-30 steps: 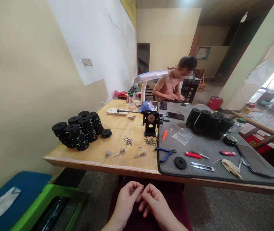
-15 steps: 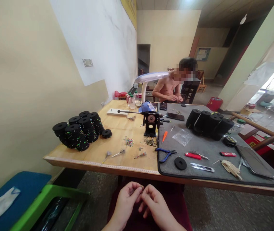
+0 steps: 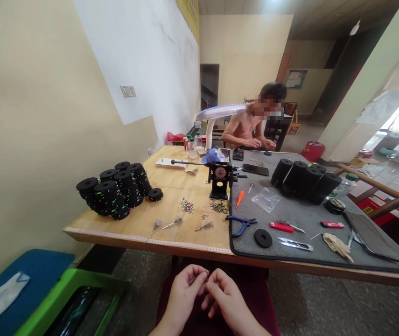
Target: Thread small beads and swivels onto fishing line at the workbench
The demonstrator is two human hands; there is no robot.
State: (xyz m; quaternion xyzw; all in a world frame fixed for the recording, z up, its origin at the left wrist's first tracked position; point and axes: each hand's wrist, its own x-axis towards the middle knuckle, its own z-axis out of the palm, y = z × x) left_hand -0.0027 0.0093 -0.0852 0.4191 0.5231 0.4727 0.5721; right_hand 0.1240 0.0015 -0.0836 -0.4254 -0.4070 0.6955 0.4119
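My left hand (image 3: pixel 187 287) and my right hand (image 3: pixel 224 291) meet low in front of me, below the table's front edge. Thumb and forefinger are pinched together on each, and the fingertips nearly touch. Whatever sits between them is too small to make out; a tiny dark speck shows at the left fingertips. Nearest on the table are blue-handled pliers (image 3: pixel 243 225), a black foam spool (image 3: pixel 262 238) and thread snips (image 3: pixel 295 244). Small bundles of fine strands (image 3: pixel 204 226) lie by the ruler strip on the wood.
Stacked black foam spools (image 3: pixel 124 179) stand at the left, more spools (image 3: pixel 300 179) at the right on the grey mat (image 3: pixel 251 247). A black hand-cranked winder (image 3: pixel 219 179) is mid-table, near loose beads (image 3: pixel 187 205). Across the table, beside a lamp (image 3: pixel 220 112), sits another person (image 3: pixel 246 126).
The hands of the person across the table have moved apart. My own hands stay pinched in almost the same place.
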